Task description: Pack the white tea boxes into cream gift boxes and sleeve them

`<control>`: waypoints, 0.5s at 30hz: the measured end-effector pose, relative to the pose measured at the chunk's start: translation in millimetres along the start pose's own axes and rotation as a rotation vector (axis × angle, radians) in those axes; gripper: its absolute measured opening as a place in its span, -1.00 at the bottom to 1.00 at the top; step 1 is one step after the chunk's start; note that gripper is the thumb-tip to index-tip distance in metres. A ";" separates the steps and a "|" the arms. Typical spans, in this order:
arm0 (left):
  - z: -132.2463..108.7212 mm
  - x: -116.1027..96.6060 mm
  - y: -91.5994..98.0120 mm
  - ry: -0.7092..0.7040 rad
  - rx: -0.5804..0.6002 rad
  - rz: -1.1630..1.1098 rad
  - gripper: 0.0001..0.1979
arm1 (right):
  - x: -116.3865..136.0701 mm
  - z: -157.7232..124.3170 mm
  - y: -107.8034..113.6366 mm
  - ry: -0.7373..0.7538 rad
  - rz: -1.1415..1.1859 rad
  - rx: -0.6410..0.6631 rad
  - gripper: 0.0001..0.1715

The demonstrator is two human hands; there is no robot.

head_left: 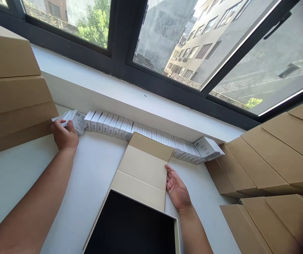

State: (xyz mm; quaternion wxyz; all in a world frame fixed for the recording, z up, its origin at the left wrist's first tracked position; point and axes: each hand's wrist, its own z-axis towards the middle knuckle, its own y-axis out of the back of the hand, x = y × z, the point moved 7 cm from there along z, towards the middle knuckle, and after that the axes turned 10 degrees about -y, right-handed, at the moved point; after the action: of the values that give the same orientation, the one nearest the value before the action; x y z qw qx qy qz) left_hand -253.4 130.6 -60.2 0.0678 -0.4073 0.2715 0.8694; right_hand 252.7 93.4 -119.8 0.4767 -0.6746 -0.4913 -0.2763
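My left hand point(64, 135) reaches to the far left of the white table point(16, 176) and is closed around a small white box point(76, 121) at the left end of a long row of white boxes point(140, 132) lined up under the window ledge. My right hand point(177, 190) lies open, palm turned inward, fingers touching the right edge of the raised beige lid point(143, 169) of an opened flat box. That box's black interior point(132, 227) shows below, near me.
Stacks of brown cardboard boxes stand at the left point(11, 95) and fan out at the right point(275, 165). A white ledge point(130, 95) and a black-framed window point(146, 79) run behind the row. One white box point(206, 147) lies tilted at the row's right end.
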 end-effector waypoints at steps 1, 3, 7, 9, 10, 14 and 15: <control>-3.5 -1.0 3.4 -0.002 0.012 0.001 -0.77 | -0.2 -0.3 0.0 0.010 -0.005 0.000 -0.54; -9.5 -3.4 9.3 -0.006 0.033 -0.003 -0.74 | -0.6 -1.2 -0.4 0.024 -0.014 -0.005 -0.53; -21.7 -8.5 21.5 -0.018 0.062 -0.022 -0.66 | -0.9 -4.1 -3.1 0.038 -0.041 -0.031 -0.49; -30.6 -9.5 28.9 -0.014 0.063 -0.031 -0.57 | -1.1 -5.7 -4.7 0.047 -0.060 -0.048 -0.45; -35.9 -9.5 32.6 -0.009 0.061 -0.037 -0.53 | -1.3 -6.4 -5.2 0.052 -0.071 -0.057 -0.43; -57.3 -7.5 46.7 -0.004 0.026 -0.060 -0.43 | -4.3 -7.3 -6.2 0.058 -0.118 -0.068 -0.37; -61.0 -7.0 49.3 -0.015 0.014 -0.081 -0.41 | -5.3 -7.0 -6.0 0.054 -0.136 -0.069 -0.36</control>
State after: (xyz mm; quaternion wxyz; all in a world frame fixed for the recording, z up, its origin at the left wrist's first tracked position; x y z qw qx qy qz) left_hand -224.6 57.6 -66.2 0.1077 -0.4110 0.2602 0.8671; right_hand 245.9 85.3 -119.2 0.4467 -0.6479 -0.5130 -0.3428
